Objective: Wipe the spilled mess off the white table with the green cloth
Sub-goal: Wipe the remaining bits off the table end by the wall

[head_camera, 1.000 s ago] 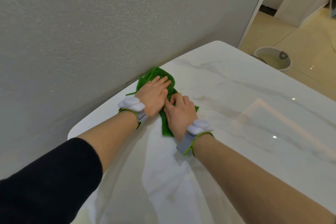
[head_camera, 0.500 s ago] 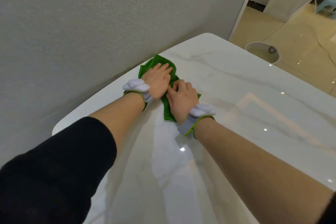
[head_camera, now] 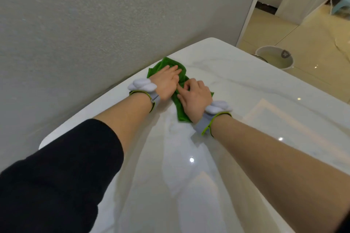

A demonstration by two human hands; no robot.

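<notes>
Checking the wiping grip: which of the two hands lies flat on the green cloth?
The left hand, nearer the wall, lies flat with fingers extended on the green cloth. The right hand has its fingers curled, bunching the fabric.

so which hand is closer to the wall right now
Left. The left hand presses flat on the far end of the green cloth, right beside the wall. The right hand presses the cloth's near end, farther out on the white table.

green cloth (head_camera: 181,111) mostly hidden under both hands (any spill unseen) | bucket (head_camera: 275,59) partly behind table edge
</notes>
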